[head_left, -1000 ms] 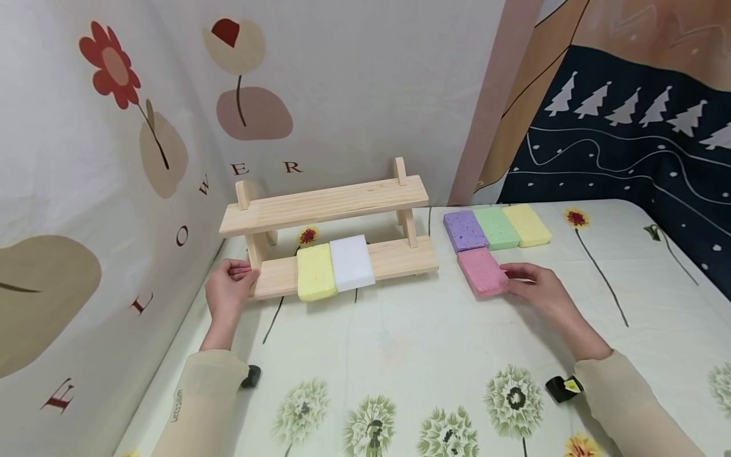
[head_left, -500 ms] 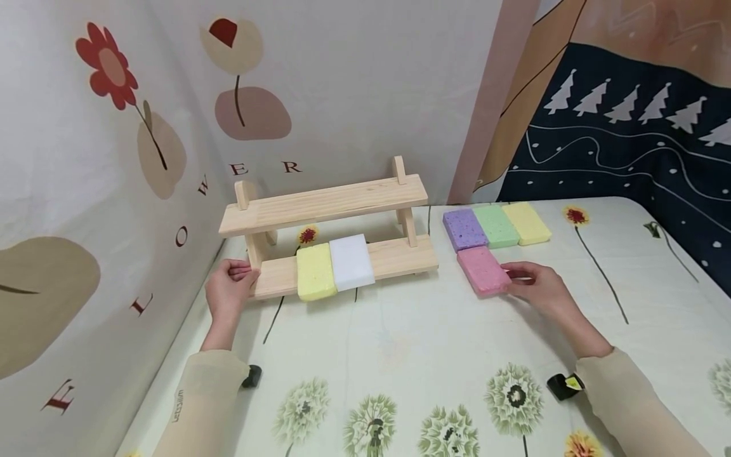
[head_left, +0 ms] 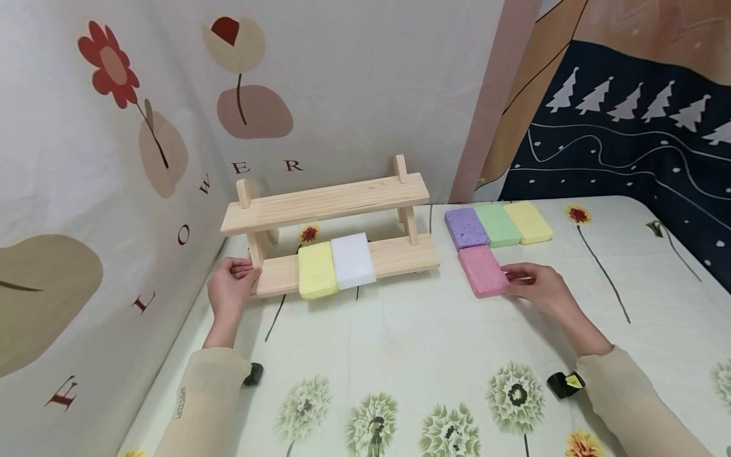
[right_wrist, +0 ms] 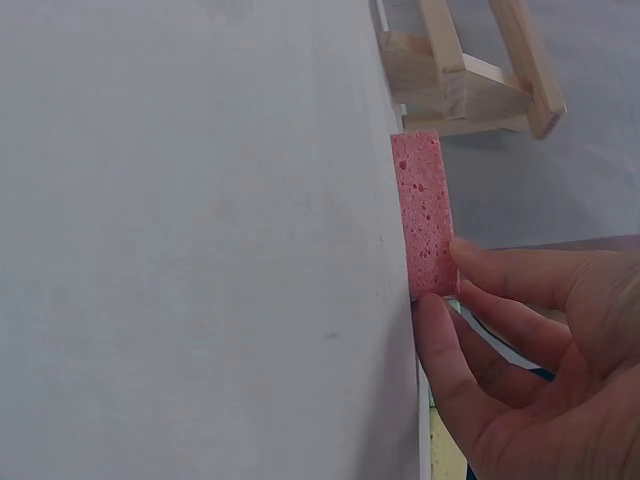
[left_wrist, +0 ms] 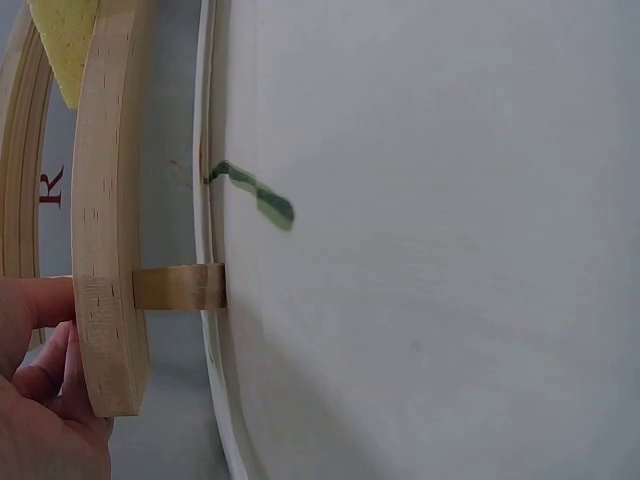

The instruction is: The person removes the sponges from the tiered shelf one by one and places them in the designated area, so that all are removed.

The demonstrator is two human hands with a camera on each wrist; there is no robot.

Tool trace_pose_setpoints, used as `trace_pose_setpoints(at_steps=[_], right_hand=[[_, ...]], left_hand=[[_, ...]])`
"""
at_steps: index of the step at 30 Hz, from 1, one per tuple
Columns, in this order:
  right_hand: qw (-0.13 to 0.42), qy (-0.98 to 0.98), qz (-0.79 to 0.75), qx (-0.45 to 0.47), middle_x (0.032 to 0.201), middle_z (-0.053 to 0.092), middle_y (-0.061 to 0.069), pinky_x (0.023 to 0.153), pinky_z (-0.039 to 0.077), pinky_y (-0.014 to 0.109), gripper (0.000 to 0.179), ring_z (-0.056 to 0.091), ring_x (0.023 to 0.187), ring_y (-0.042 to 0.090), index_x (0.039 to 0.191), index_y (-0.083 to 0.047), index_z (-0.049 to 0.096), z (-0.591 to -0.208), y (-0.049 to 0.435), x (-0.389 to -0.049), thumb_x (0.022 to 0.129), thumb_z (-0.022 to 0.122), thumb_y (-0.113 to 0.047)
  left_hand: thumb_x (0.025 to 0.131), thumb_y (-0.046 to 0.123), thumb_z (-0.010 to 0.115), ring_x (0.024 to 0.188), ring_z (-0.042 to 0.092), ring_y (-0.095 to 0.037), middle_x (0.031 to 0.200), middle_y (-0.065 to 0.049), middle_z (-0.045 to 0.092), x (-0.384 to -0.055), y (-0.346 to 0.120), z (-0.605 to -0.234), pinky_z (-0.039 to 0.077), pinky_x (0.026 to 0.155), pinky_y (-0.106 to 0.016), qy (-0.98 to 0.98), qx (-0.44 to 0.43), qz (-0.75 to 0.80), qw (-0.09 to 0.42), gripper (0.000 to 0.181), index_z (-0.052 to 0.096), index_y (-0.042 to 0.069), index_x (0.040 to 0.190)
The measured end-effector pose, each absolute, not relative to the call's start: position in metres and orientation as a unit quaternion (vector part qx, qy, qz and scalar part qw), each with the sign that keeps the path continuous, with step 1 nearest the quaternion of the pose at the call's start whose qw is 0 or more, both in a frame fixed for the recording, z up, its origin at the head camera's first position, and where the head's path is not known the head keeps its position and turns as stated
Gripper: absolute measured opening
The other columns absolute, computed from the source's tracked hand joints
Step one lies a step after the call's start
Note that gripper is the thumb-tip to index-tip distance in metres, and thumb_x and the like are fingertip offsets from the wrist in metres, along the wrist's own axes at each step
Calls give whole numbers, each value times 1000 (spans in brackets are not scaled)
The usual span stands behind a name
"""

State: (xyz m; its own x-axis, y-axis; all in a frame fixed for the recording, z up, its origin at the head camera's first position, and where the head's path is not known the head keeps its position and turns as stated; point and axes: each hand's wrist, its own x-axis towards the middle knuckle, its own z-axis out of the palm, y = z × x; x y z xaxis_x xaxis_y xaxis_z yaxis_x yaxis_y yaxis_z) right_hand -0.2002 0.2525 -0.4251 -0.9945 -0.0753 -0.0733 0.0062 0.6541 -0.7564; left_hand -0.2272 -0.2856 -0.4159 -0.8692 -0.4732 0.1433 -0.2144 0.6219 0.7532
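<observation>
A two-tier wooden shelf (head_left: 325,203) stands at the back, left of the middle. My left hand (head_left: 231,285) grips the left end of its lower board, thumb on one face and fingers on the other in the left wrist view. On that board lie a yellow sponge (head_left: 317,270) and a white sponge (head_left: 353,260), side by side. My right hand (head_left: 539,289) pinches the near right corner of a pink sponge (head_left: 481,271), which lies on the table. Pores show on the pink sponge's side face in the right wrist view.
Directly behind the pink sponge, a purple sponge (head_left: 466,228), a green sponge (head_left: 498,225) and a second yellow sponge (head_left: 528,222) form a row. A flower-print cloth (head_left: 400,355) covers the table. Printed curtains (head_left: 354,82) rise along the back and left.
</observation>
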Motion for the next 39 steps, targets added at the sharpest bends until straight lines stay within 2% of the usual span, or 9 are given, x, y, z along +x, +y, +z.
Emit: trace_pose_setpoints(at_steps=[4,7,11,17,22,28,35,39], right_hand=[[51,906,-420,-16,124,64,31,71,50,15,45,66,107,36,131,9,58,-425,253,-200,93,69,-12],[51,905,-422,-6,127,64,29,71,50,15,45,67,99,19,132,6,58,-423,254,-200,93,69,-13],[44,905,-423,2,130,63,26,71,49,15,44,57,90,-2,133,3,59,-420,256,-199,95,68,-16],[27,902,-431,-7,130,63,26,72,48,14,43,52,84,-14,131,4,60,-416,256,-197,95,68,-19],[18,898,-440,-11,128,65,26,72,48,12,42,52,82,-17,130,4,61,-414,254,-197,95,68,-18],[19,892,-452,-9,124,67,26,71,49,13,41,55,82,-14,130,4,61,-413,250,-199,95,67,-15],[26,885,-464,-11,122,68,26,73,50,13,38,56,83,-11,129,4,62,-413,242,-202,95,66,-14],[21,882,-471,-17,121,68,27,73,51,13,36,56,82,-13,126,6,63,-412,235,-202,96,65,-12]], left_hand=[[90,15,73,71,51,7,107,-21,70,-227,-286,-416,38,61,-6,-884,195,-390,167,28,64,0,112],[90,15,73,75,56,0,107,-21,70,-227,-286,-415,38,61,-6,-885,194,-388,166,28,64,0,112],[91,15,73,83,63,-12,108,-22,70,-226,-285,-414,38,61,-6,-886,194,-389,165,28,64,0,112],[92,15,71,89,65,-20,108,-20,69,-226,-284,-414,39,61,-7,-886,200,-386,160,28,63,1,114],[92,15,71,88,65,-19,108,-19,70,-227,-285,-415,39,62,-7,-888,200,-383,159,28,63,1,114],[91,15,72,85,63,-15,107,-20,70,-227,-285,-415,39,61,-7,-887,200,-384,161,28,63,1,113],[91,15,72,90,66,-24,108,-22,69,-226,-284,-415,38,60,-6,-888,195,-384,161,28,63,0,113],[91,15,72,90,66,-24,107,-21,70,-226,-285,-415,38,61,-6,-889,196,-381,164,28,63,0,113]])
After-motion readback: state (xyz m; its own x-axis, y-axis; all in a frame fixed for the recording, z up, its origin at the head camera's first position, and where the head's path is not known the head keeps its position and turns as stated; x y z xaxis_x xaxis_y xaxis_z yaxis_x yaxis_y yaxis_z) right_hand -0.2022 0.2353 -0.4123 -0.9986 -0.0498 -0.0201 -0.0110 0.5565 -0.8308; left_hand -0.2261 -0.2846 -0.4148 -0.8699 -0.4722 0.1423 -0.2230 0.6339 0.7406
